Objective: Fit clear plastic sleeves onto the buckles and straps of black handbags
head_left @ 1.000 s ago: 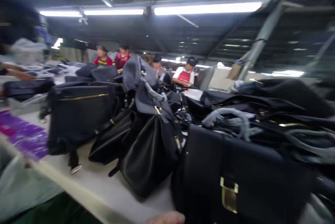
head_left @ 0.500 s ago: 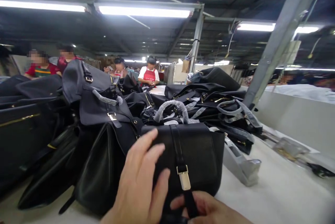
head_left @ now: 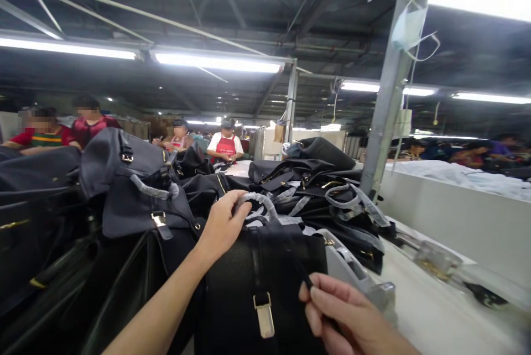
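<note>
A black leather backpack (head_left: 230,283) stands upright before me, a gold buckle (head_left: 264,316) on its front strap. Its top handle (head_left: 265,203) is wrapped in clear plastic. My left hand (head_left: 222,225) is closed around the left side of that handle. Low on the right, my right hand (head_left: 338,308) pinches a thin black strap (head_left: 305,275) in front of the flap. The strap is blurred, and I cannot tell where its far end joins.
More black backpacks (head_left: 136,205) are heaped on the left and behind (head_left: 302,172). A grey tape dispenser-like object (head_left: 352,266) stands right of the bag on the white table (head_left: 418,288). A metal post (head_left: 385,84) rises at right. Several people work beyond.
My left hand has gone from open before the flap up to the handle. My right hand has risen from below the buckle to the right, pinching a strap. The view has tilted up.
</note>
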Demonstrator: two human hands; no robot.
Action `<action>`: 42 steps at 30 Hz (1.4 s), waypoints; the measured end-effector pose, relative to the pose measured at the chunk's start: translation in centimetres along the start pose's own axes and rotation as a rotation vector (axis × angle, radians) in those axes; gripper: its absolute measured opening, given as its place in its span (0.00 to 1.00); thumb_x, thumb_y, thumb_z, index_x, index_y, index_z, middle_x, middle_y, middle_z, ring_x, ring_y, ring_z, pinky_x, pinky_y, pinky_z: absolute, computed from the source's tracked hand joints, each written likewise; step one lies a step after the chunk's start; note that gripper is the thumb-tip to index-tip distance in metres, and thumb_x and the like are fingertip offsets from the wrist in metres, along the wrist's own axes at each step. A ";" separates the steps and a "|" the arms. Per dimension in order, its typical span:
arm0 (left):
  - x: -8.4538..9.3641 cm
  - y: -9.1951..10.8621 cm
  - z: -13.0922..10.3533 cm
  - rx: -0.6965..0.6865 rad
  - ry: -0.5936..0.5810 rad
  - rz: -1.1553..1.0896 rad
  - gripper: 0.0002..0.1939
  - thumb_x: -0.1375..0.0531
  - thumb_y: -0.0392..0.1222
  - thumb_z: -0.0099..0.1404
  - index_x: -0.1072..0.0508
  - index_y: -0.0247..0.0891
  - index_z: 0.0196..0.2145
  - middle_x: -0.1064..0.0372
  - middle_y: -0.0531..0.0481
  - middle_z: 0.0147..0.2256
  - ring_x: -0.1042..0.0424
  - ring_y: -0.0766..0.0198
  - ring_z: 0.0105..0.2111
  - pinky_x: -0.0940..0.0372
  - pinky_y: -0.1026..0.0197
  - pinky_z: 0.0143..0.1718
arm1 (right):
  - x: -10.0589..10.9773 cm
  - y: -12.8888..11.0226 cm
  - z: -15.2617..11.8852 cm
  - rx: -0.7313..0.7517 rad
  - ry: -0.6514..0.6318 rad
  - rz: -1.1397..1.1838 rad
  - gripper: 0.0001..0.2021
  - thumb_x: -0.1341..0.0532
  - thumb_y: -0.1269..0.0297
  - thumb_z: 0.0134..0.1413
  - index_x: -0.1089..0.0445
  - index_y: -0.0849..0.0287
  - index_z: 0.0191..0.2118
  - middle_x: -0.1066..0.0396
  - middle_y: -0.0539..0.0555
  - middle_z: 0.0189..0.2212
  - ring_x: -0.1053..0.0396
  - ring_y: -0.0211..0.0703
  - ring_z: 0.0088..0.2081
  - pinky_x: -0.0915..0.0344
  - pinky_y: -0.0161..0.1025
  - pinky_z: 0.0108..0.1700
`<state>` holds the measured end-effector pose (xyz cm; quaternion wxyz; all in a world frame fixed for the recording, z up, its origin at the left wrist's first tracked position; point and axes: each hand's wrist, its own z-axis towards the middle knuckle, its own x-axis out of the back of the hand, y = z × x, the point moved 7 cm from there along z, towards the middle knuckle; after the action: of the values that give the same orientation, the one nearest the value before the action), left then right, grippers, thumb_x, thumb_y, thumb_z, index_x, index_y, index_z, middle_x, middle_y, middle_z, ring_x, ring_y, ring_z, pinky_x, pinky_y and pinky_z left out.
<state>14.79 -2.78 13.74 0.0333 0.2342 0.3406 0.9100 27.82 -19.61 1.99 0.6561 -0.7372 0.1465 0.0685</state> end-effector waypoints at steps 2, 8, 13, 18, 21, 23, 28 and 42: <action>-0.2 -0.3 0.1 0.014 0.005 -0.104 0.14 0.47 0.47 0.68 0.26 0.37 0.40 0.28 0.51 0.33 0.31 0.62 0.34 0.37 0.62 0.37 | -1.1 -2.2 1.2 0.094 0.059 0.061 0.24 0.28 0.48 0.39 0.28 0.63 0.36 0.33 0.47 0.19 0.53 0.21 0.11 0.63 0.25 0.13; 0.0 -1.7 0.6 0.132 0.058 -0.404 0.22 0.50 0.54 0.68 0.27 0.33 0.35 0.35 0.52 0.24 0.36 0.67 0.25 0.40 0.65 0.28 | -4.0 -3.7 3.1 0.078 0.015 0.052 0.24 0.31 0.54 0.37 0.30 0.66 0.40 0.34 0.45 0.15 0.50 0.24 0.10 0.65 0.26 0.13; 0.5 -2.1 0.6 0.154 0.157 -0.535 0.18 0.47 0.54 0.66 0.30 0.34 0.38 0.36 0.57 0.21 0.36 0.68 0.20 0.40 0.66 0.25 | -5.0 -2.6 3.7 0.084 -0.107 0.024 0.25 0.37 0.58 0.41 0.32 0.69 0.46 0.38 0.43 0.09 0.54 0.27 0.08 0.64 0.27 0.13; 0.6 -2.1 0.4 0.162 0.203 -0.514 0.14 0.46 0.50 0.63 0.32 0.35 0.38 0.38 0.59 0.18 0.38 0.69 0.16 0.42 0.68 0.19 | -5.7 -3.5 4.8 0.089 0.008 0.068 0.30 0.40 0.62 0.42 0.40 0.65 0.55 0.36 0.42 0.12 0.53 0.27 0.09 0.63 0.27 0.14; 0.6 -1.9 0.5 0.180 0.173 -0.425 0.13 0.45 0.49 0.61 0.34 0.36 0.37 0.36 0.58 0.16 0.38 0.69 0.14 0.43 0.69 0.17 | -6.8 -4.5 5.7 0.077 0.058 0.079 0.26 0.42 0.66 0.42 0.40 0.60 0.52 0.36 0.42 0.13 0.52 0.28 0.10 0.63 0.26 0.14; 0.6 -1.7 0.7 0.188 0.125 -0.312 0.13 0.46 0.49 0.62 0.35 0.37 0.38 0.35 0.57 0.16 0.36 0.67 0.14 0.42 0.68 0.17 | -7.5 -5.2 6.4 0.115 0.039 0.069 0.22 0.42 0.67 0.42 0.39 0.58 0.48 0.36 0.42 0.13 0.52 0.28 0.10 0.63 0.25 0.14; -0.5 -1.8 1.7 0.193 -0.032 -0.241 0.17 0.49 0.51 0.64 0.33 0.37 0.42 0.30 0.54 0.21 0.30 0.62 0.18 0.39 0.65 0.16 | -7.7 -5.5 7.8 0.178 -0.018 0.041 0.22 0.40 0.65 0.42 0.38 0.59 0.47 0.35 0.43 0.13 0.54 0.27 0.10 0.60 0.25 0.12; 1.0 6.3 -4.3 -0.701 0.457 0.348 0.09 0.47 0.29 0.67 0.27 0.35 0.36 0.32 0.47 0.36 0.32 0.69 0.27 0.34 0.68 0.30 | -5.9 -4.5 6.5 0.314 -0.171 -0.349 0.20 0.30 0.51 0.41 0.28 0.64 0.32 0.31 0.51 0.24 0.32 0.34 0.25 0.35 0.30 0.28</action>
<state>12.57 -10.02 15.30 -0.1189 0.0556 -0.0339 0.9908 24.22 -12.02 7.09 0.7745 -0.6318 -0.0302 -0.0075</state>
